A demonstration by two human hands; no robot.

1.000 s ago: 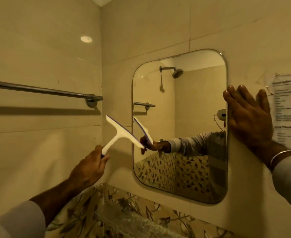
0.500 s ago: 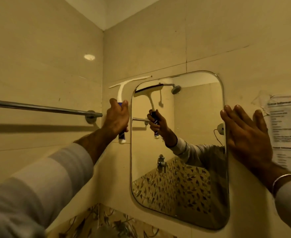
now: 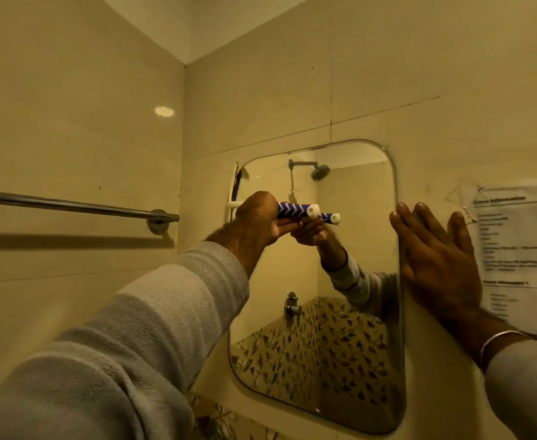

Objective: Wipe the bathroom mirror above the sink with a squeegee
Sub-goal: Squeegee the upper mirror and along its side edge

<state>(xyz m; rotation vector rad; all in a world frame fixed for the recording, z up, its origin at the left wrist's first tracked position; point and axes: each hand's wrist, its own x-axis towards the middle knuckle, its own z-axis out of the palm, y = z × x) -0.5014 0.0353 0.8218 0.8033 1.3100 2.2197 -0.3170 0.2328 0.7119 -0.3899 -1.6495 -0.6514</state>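
Mirror (image 3: 340, 312), rigid, fragile glass fixed to the wall. Right hand (image 3: 438, 258), fingers spread, presses flat beside its right edge. Left hand (image 3: 257, 220) grips the light, stiff squeegee (image 3: 295, 209) by its striped handle, blade upright at the mirror's upper left edge.

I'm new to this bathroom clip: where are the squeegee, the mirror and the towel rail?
Blue-and-white plastic squeegee (image 3: 295, 209): head view, striped handle.
Rounded-corner wall mirror (image 3: 356, 223): head view, upper glass.
Steel towel rail (image 3: 70, 205): head view, mid bar.

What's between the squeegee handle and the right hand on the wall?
In the head view, only bare mirror glass separates the squeegee handle from the right hand.
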